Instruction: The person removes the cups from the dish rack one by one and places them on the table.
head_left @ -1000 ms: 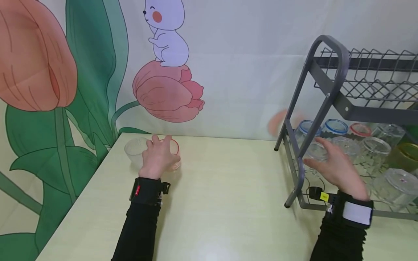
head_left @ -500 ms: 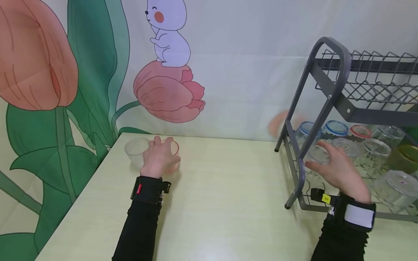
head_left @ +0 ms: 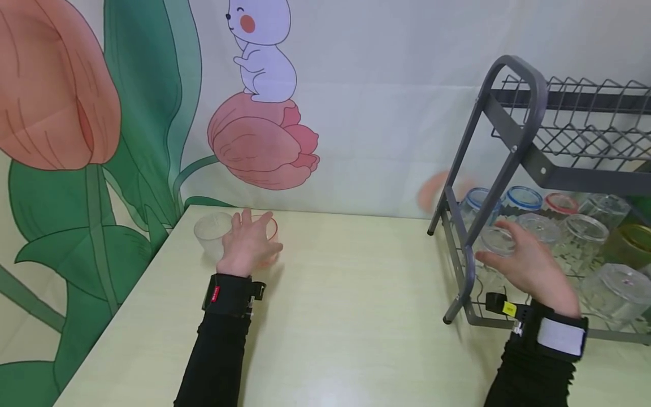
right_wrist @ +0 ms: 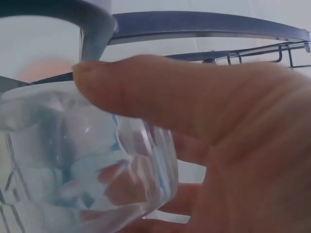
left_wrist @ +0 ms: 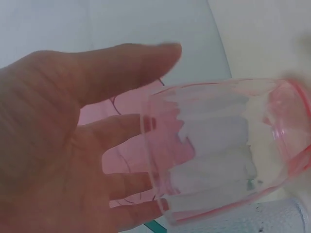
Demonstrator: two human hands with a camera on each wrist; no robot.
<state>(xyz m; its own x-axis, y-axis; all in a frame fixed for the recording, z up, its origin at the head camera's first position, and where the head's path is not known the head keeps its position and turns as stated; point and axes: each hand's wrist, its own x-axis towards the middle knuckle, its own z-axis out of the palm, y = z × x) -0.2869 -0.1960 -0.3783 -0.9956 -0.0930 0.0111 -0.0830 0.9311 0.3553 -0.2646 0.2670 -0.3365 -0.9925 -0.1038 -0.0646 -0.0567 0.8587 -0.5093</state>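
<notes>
Over the table's far left side, my left hand (head_left: 244,246) is spread around a clear glass with a red rim (head_left: 273,229). In the left wrist view the thumb stands apart from that glass (left_wrist: 209,145), and the fingertips overlap its near end. A frosted clear cup (head_left: 211,232) stands just left of the hand. At the rack's lower shelf, my right hand (head_left: 526,265) grips a clear faceted glass (head_left: 495,240). The thumb lies along its upper edge in the right wrist view, and the fingers show behind the glass (right_wrist: 73,160).
A grey two-tier wire rack (head_left: 465,271) stands on the right of the pale table (head_left: 351,316). Its lower shelf bears several other glasses, including a blue-rimmed glass (head_left: 524,198), a red-rimmed glass (head_left: 561,203) and an amber glass (head_left: 630,243). A printed wall hanging (head_left: 366,113) is behind.
Both hands stay almost where they were. The right hand has shifted very slightly to the right; the left fingers have spread a little beside the red-rimmed glass.
</notes>
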